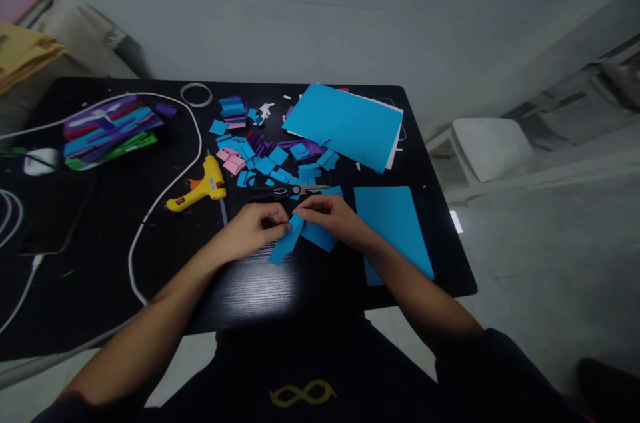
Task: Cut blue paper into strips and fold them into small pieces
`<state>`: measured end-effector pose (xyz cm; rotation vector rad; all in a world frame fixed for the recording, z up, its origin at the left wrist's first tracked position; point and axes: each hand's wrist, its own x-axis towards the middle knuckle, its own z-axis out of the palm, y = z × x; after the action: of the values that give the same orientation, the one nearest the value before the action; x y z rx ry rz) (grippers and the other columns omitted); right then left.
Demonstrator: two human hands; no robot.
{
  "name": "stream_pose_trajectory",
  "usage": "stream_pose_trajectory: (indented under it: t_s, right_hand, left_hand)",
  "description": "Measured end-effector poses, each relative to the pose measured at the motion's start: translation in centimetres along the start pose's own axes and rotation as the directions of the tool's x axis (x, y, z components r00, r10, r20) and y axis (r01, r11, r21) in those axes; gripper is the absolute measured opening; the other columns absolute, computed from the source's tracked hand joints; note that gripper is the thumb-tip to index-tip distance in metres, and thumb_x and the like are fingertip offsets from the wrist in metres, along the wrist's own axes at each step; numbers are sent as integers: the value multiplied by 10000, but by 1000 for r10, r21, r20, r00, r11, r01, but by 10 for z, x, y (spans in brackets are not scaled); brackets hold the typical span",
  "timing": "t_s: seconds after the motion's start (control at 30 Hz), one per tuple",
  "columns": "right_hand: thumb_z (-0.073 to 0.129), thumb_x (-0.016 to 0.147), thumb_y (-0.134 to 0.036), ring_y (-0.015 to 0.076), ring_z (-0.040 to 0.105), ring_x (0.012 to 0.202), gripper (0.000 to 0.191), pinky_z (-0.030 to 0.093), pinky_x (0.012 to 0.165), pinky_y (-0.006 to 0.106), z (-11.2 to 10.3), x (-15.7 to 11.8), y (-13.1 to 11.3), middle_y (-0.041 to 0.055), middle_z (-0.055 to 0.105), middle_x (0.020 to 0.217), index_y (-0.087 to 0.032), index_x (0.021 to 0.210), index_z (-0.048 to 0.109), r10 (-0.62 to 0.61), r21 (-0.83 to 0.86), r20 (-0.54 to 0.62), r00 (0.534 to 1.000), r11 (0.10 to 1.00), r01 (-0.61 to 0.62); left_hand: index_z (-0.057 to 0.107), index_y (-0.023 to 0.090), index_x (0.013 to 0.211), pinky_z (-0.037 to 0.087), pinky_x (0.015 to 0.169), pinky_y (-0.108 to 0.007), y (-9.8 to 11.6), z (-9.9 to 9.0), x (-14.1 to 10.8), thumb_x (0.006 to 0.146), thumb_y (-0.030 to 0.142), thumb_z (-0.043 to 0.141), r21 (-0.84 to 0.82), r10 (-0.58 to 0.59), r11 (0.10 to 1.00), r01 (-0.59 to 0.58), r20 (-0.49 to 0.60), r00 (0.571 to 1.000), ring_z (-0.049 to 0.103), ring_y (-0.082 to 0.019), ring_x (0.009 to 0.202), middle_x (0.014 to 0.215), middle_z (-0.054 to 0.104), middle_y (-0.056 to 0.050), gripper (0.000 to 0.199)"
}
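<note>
Between my two hands is a narrow strip of blue paper (285, 244), hanging down toward the table's front. My left hand (259, 226) pinches its left edge with thumb and finger. At its top end, the thumb and fingers of my right hand (327, 213) close on the same strip. A wider piece of blue paper (319, 236) shows under my right hand; whether that hand also holds it, I cannot tell. Just beyond my fingers lie scissors (283, 191) with dark handles, their blades pointing right.
Small cut pieces of blue, pink and purple paper (265, 159) are scattered behind the scissors. A yellow glue gun (203, 188) lies left, beside a white cable (167, 193). Blue sheets (350, 123) lie at the back, another blue sheet (393, 223) at right. Coloured strips (113, 129) are stacked left.
</note>
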<state>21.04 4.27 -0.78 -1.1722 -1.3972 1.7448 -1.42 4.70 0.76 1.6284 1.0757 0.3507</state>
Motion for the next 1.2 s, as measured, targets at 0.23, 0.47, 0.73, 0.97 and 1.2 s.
stream_pose_trajectory:
  t_s: [0.23, 0.47, 0.73, 0.97, 1.2]
  right_hand:
    - [761, 872, -336, 195, 710, 915, 151, 535, 862, 327, -1, -1, -1, 32, 778, 918, -195, 911, 798, 9, -34, 21, 1000, 999, -9]
    - [771, 871, -327, 199, 722, 933, 146, 543, 884, 340, -2, -2, -1, 44, 796, 946, -194, 913, 813, -19, -46, 55, 998, 999, 22]
    - [774, 878, -324, 191, 728, 899, 135, 547, 846, 323, -2, -1, 3, 36, 799, 919, -202, 912, 820, -40, -26, 76, 996, 999, 42]
    - [776, 879, -336, 191, 727, 901, 147, 548, 847, 327, -3, 0, 3, 36, 800, 924, -202, 921, 818, -55, -13, 73, 996, 998, 56]
    - [774, 882, -336, 184, 722, 859, 154, 548, 812, 318, -3, 1, 7, 33, 794, 899, -194, 928, 814, -74, -10, 54, 996, 997, 75]
  left_hand:
    - [718, 160, 812, 442, 609, -221, -1, 0, -1, 899, 387, 660, 7, 21, 1000, -21, 50, 999, 573, -122, 637, 710, 671, 1, 249]
    - [702, 155, 805, 425, 581, -204, -1, -1, -1, 884, 335, 657, -48, 27, 999, -22, 112, 993, 550, -104, 599, 685, 659, 21, 202]
    - [696, 158, 768, 446, 589, -210, 3, -3, -2, 914, 347, 631, -88, 22, 996, -8, 161, 987, 599, -117, 600, 652, 670, 8, 248]
    - [696, 159, 767, 427, 556, -199, 5, -2, -2, 930, 336, 626, -105, 31, 994, -15, 149, 988, 579, -108, 574, 624, 646, 20, 251]
    - [664, 166, 761, 424, 563, -201, 5, -3, -1, 945, 318, 601, -84, 52, 996, -41, 130, 990, 562, -103, 559, 616, 633, 28, 247]
